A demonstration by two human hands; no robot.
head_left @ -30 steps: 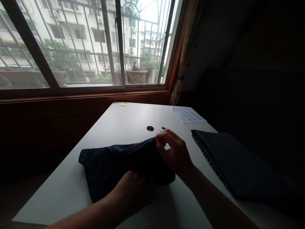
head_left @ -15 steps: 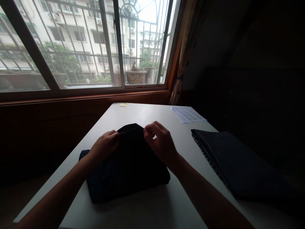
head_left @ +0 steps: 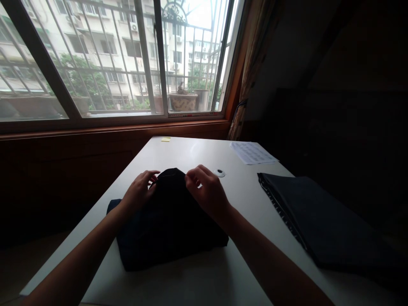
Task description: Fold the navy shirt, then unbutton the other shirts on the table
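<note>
A dark navy garment (head_left: 168,225) lies bunched in the middle of the white table (head_left: 197,280). My left hand (head_left: 138,193) pinches its far edge on the left, fingers curled on the cloth. My right hand (head_left: 205,193) grips the same raised edge a little to the right, fingers closed on the fabric. The two hands are about a hand's width apart, with a rounded fold of the garment standing up between them.
A folded dark cloth (head_left: 321,225) lies on the table at the right. A printed sheet of paper (head_left: 251,153) is at the far right, a small white round cap (head_left: 219,173) beyond my right hand, a yellow note (head_left: 165,139) by the barred window (head_left: 127,59).
My left hand moved from the garment's near side to its far edge. Both hands drew closer and now hold the raised fold, which covers the table's round hole.
</note>
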